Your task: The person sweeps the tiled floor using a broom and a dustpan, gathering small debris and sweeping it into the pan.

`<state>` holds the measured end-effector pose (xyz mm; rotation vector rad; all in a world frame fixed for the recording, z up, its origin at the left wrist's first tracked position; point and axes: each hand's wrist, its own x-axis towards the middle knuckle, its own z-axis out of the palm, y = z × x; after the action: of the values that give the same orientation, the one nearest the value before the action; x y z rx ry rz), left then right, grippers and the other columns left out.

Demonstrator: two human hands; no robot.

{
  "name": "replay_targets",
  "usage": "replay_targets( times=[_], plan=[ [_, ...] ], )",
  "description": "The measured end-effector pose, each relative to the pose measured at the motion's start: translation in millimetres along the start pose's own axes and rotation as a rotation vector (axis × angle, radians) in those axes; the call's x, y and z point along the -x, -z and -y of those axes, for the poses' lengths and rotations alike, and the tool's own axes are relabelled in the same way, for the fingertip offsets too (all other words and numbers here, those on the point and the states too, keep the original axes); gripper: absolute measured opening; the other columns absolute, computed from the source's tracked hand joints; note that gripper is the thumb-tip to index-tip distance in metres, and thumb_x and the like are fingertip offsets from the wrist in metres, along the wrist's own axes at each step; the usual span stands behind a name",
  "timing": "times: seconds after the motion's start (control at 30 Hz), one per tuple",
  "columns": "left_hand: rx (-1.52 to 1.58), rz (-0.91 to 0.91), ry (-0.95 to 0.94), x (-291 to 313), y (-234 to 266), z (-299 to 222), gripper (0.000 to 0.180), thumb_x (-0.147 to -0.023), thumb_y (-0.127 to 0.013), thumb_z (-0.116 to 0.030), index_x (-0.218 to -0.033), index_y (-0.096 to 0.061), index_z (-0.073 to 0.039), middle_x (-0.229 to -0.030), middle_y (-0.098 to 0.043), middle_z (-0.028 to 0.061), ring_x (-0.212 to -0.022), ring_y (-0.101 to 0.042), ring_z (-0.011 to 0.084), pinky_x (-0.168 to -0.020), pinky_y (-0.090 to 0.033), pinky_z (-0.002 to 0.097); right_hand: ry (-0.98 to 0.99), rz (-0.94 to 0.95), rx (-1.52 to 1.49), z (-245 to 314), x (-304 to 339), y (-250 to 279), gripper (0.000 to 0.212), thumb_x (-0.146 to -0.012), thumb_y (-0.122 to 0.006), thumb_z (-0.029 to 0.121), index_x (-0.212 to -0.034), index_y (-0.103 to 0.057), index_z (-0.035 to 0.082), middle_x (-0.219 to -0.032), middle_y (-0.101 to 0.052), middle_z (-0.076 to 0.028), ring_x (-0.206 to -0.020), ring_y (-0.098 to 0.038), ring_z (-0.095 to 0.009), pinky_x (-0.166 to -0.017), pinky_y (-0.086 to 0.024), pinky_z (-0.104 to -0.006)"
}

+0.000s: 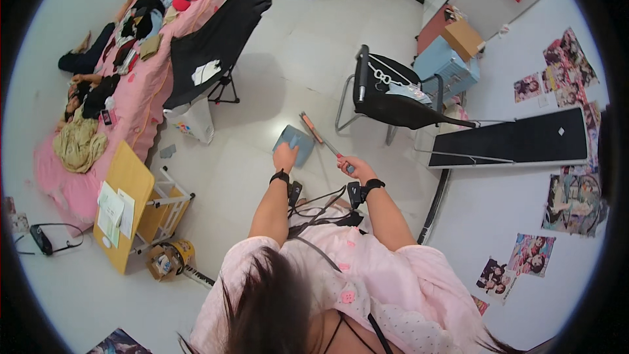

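Observation:
My left hand (285, 155) is closed on a grey-blue dustpan (303, 147), held low over the pale floor in front of me. In my right hand (358, 169) is the handle of a slim brush-like tool (313, 130); its narrow orange head points away to the upper left, just right of the dustpan. The two things appear close together but apart. Whether the orange part has bristles is too small to tell. Both wrists wear black straps with small devices, and dark cables hang between them.
A black folding chair (219, 39) stands ahead left beside a pink bed (147, 85) heaped with clothes. A black armchair (393, 101) is ahead right, near a long black board (517, 139). To the left stands a yellow table (141, 190), and a white bag (191, 121) is nearby.

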<state>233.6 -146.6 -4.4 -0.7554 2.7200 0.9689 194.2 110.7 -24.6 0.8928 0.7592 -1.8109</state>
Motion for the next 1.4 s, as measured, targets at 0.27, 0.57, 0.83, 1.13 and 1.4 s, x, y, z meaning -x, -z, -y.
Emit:
replay_targets(
  times=[0.27, 0.57, 0.83, 1.13, 1.4],
  plan=[
    [0.061, -0.074, 0.064, -36, 48, 14, 0.03, -0.07, -0.058, -0.031, -0.078, -0.063, -0.002, -0.077, -0.061, 0.0185, -0.074, -0.059, 0.0338, -0.067, -0.047, 0.0405, 0.022, -0.029, 0.256, 20, -86, -44, 0.016, -0.076, -0.053, -0.005, -0.086, -0.043, 0.002, -0.061, -0.042, -0.002, -0.042, -0.035, -0.003, -0.033, -0.029, -0.0128],
    [-0.156, -0.003, 0.052, -80, 75, 18, 0.03, -0.072, -0.057, -0.034, -0.073, -0.061, -0.004, -0.072, -0.061, 0.0162, -0.069, -0.06, 0.0315, -0.061, -0.047, 0.0403, 0.253, -0.208, 0.299, 54, -153, -101, 0.011, -0.072, -0.051, -0.006, -0.081, -0.048, 0.0, -0.056, -0.043, -0.002, -0.038, -0.036, -0.008, -0.034, -0.029, -0.0199],
    [-0.145, -0.048, 0.097, -133, 78, -9, 0.037, -0.076, -0.054, -0.043, -0.073, -0.059, -0.006, -0.066, -0.059, 0.0144, -0.063, -0.058, 0.0315, -0.057, -0.046, 0.0404, 0.266, -0.216, 0.386, 203, -201, -118, 0.014, -0.073, -0.048, -0.006, -0.082, -0.047, 0.003, -0.059, -0.042, -0.001, -0.041, -0.038, -0.008, -0.035, -0.03, -0.0194],
    [-0.2, 0.022, 0.125, -206, 56, -51, 0.042, -0.079, -0.051, -0.047, -0.074, -0.056, -0.006, -0.06, -0.058, 0.0144, -0.059, -0.058, 0.0316, -0.053, -0.046, 0.0409, 0.215, -0.163, 0.66, 361, -207, -179, 0.005, -0.079, -0.045, 0.004, -0.082, -0.043, 0.009, -0.058, -0.041, -0.001, -0.043, -0.044, -0.012, -0.035, -0.033, -0.019],
    [-0.301, 0.015, 0.026, -281, 64, -77, 0.043, -0.08, -0.049, -0.047, -0.073, -0.055, -0.006, -0.06, -0.058, 0.0141, -0.057, -0.059, 0.0304, -0.051, -0.046, 0.0399, 0.067, -0.209, 1.38, 402, -259, -169, 0.008, -0.078, -0.042, 0.007, -0.074, -0.046, 0.001, -0.048, -0.049, -0.009, -0.041, -0.052, -0.019, -0.036, -0.041, -0.0314]
  ],
)
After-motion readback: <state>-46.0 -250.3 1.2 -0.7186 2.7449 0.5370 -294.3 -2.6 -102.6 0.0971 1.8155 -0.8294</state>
